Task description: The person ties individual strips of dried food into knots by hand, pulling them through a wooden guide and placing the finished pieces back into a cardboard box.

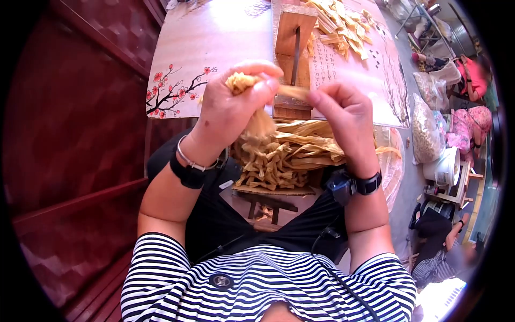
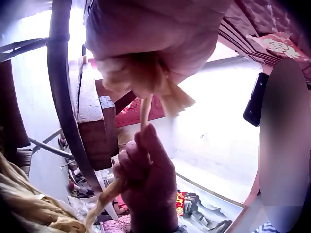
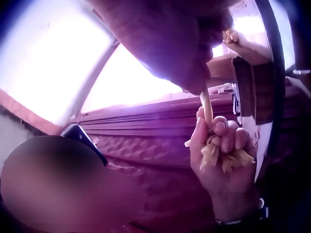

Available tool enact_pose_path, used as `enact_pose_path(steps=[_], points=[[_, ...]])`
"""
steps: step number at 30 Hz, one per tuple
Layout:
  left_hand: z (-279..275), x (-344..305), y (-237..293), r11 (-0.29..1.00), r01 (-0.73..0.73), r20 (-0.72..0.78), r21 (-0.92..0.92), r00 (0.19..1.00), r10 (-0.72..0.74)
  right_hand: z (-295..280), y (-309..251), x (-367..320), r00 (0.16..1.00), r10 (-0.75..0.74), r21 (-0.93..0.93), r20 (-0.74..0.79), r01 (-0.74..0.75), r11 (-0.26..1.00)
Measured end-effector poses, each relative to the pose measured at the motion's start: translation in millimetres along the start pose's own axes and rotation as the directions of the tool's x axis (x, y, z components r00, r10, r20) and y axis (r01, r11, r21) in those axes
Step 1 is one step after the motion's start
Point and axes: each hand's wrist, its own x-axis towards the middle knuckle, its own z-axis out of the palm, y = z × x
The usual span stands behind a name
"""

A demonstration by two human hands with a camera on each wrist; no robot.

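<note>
In the head view my left hand (image 1: 228, 104) curls round a bunch of pale yellow strips (image 1: 259, 126), whose folded end shows above the thumb. A single strip (image 1: 294, 92) stretches from that bunch to my right hand (image 1: 346, 118), pinched between its thumb and fingers. The left wrist view shows the strip (image 2: 145, 111) taut between both hands, its tail hanging below the right hand (image 2: 150, 179). Seen from the right wrist, the left hand's fingers (image 3: 226, 136) wrap the bunch (image 3: 210, 153). Under the hands lies a pile of long yellow strips (image 1: 289, 155).
A wooden block stand (image 1: 292, 64) with an upright metal blade is at the near edge of the table (image 1: 214, 32). More strips (image 1: 343, 27) lie on the table's far right. Filled bags (image 1: 429, 134), a white bucket (image 1: 444, 165) and other people are at the right.
</note>
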Motion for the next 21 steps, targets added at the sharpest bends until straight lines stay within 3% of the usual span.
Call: enact_pose_path(steps=[1,4,5,8,9,11,12,13,14,16,17,18,19,20,21], points=[[2,5,-2,0.995,0.008,-0.056,0.098,0.998,-0.002,3,10,7,0.987,-0.102,-0.054,-0.124,0.096,0.994],[6,20,-17,0.937,-0.053,-0.075,0.346,0.994,0.084,6,24,25,0.953,-0.242,-0.394,-0.182,0.155,0.906],[7,23,-22,0.909,0.000,-0.112,0.417,0.992,0.052,8,28,27,0.973,-0.140,-0.276,-0.182,0.086,0.957],[3,25,-24,0.877,0.001,-0.199,0.480,0.974,0.108,-12,46,33,0.905,-0.302,-0.517,-0.298,0.113,0.848],[4,22,-26,0.879,-0.114,-0.162,0.463,0.964,0.210,-11,37,27,0.909,-0.282,-0.406,-0.306,0.143,0.902],[5,13,-29,0.844,-0.340,-0.095,0.414,0.906,0.412,3,25,11,0.906,-0.346,-0.282,-0.245,0.274,0.919],[6,4,-21,0.848,-0.371,-0.032,0.379,0.911,0.412,11,18,2,0.898,-0.376,-0.211,-0.228,0.331,0.920],[9,-7,-9,0.852,-0.397,0.035,0.342,0.911,0.411,14,8,-7,0.859,-0.490,-0.332,-0.150,0.423,0.843],[11,-16,-2,0.856,-0.422,0.098,0.300,0.906,0.412,15,10,-5,0.730,-0.683,-0.342,-0.030,0.634,0.694],[21,-22,-7,0.970,-0.243,0.112,-0.015,0.964,0.243,16,7,-7,0.573,-0.810,-0.265,0.126,0.806,0.529],[24,-30,-5,0.994,0.070,0.146,-0.087,0.988,-0.057,15,0,-10,0.531,-0.822,-0.236,0.204,0.842,0.485],[27,-35,-4,0.915,0.377,0.200,-0.143,0.916,-0.347,15,-6,-13,0.484,-0.829,-0.203,0.279,0.874,0.442],[23,-31,-3,0.934,0.339,0.437,0.116,0.827,-0.354,12,-7,-16,0.458,-0.841,-0.188,0.288,0.888,0.420],[19,-28,-2,0.911,0.218,0.629,0.349,0.667,-0.400,4,-9,-20,0.511,-0.787,-0.204,0.344,0.860,0.469],[24,-31,8,0.777,0.511,0.639,0.367,0.469,-0.610,-1,-6,-20,0.527,-0.797,-0.170,0.295,0.850,0.499]])
